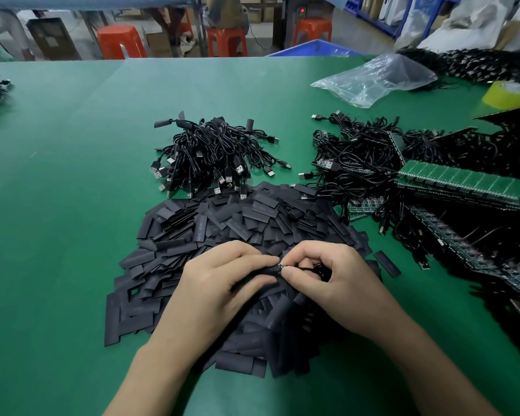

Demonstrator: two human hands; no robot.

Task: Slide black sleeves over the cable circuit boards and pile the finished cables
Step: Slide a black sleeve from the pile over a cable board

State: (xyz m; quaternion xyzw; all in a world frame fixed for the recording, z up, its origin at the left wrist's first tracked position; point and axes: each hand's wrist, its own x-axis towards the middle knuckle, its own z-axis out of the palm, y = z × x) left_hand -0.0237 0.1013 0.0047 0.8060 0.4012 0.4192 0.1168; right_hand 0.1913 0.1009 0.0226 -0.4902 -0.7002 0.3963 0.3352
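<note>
Black sleeves [252,217] lie in a broad loose heap on the green table mat [57,205], and I take that heap as my mark for everything else. Over its near middle I see both hands meeting. The left hand [222,280] has thumb and forefinger curled, pinching one sleeve [260,274] by its end. The right hand [333,280] pinches a small circuit board [282,268] between thumb and forefinger tips, right at the sleeve's mouth, with the black cable [318,270] coiled inside the curled fingers. How far the board sits inside the sleeve I cannot tell. Just beyond the heap rests the pile of sleeved cables [210,157], most USB plugs pointing toward the heap. Beyond the heap's right edge lies a tangle of unsleeved cables [351,154], and right of the heap green circuit board panels [463,181] are stacked. Far beyond it on the right I see a clear plastic bag [376,79] and a yellow tape roll [508,94].
</note>
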